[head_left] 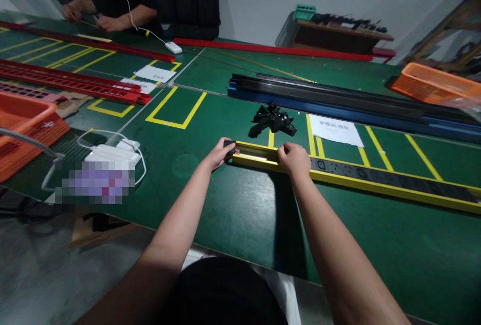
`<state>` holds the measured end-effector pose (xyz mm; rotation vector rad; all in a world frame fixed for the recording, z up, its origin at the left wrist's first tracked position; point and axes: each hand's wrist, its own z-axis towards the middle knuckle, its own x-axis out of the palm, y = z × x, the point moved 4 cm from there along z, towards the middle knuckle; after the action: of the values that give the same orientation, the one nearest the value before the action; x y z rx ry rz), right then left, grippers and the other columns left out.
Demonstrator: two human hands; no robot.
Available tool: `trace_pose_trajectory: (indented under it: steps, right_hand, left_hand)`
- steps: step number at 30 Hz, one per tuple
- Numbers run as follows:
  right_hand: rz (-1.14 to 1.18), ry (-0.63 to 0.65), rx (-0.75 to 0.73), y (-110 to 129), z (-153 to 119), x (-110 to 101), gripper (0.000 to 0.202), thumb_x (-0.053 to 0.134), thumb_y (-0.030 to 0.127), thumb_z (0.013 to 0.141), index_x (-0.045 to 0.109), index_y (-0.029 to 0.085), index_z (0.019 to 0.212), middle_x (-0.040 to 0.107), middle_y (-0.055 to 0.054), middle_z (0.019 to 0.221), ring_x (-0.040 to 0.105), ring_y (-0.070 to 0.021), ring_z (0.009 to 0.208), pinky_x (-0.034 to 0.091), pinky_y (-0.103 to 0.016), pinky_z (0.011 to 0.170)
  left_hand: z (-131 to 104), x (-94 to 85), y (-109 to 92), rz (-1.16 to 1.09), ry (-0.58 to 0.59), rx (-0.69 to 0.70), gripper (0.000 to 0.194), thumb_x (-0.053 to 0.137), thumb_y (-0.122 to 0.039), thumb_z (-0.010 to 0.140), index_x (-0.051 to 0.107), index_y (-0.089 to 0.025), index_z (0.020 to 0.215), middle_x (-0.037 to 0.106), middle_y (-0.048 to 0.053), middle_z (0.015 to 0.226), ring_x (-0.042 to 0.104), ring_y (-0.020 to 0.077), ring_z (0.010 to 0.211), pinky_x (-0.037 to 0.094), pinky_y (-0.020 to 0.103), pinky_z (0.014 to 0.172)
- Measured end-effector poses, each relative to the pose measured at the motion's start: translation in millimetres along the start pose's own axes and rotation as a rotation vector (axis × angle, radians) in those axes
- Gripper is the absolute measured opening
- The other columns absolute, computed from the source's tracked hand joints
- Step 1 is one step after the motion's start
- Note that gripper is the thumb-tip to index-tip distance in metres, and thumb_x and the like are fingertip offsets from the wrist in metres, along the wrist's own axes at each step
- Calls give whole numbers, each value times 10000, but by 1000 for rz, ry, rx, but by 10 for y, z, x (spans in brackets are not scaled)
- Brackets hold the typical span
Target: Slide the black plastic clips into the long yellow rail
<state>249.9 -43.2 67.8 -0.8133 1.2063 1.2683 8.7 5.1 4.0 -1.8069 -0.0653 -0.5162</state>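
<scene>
Left hand (218, 156) holds a black piece (229, 148); right hand (296, 160) touches a yellow rail (376, 188).

left hand (218, 157) grips a black end piece (229, 148) at the left end of a yellow rail (361, 187) lying on a green table (240, 224). right hand (297, 160) is curled at the rail, beside a black socket strip (340, 168) seated in its channel; grip unclear. black parts (273, 120) lie heaped behind, before blue-sided rails (330, 108). printed sheet (336, 132) lies right of the heap.
</scene>
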Motion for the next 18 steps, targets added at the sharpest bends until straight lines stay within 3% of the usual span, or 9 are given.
trace_pose_trajectory:
  steps: [18]
  right_hand:
    - [-4,5,23,-1,-6,-11,340,365,370,847,645,192,771,648,-71,832,522,-162,732,224,-261,531]
  left_hand:
    - [2,-20,11,-21,-38,35,290,681,-232,701,498,-129,901,657,40,746,648,114,694,510,269,709]
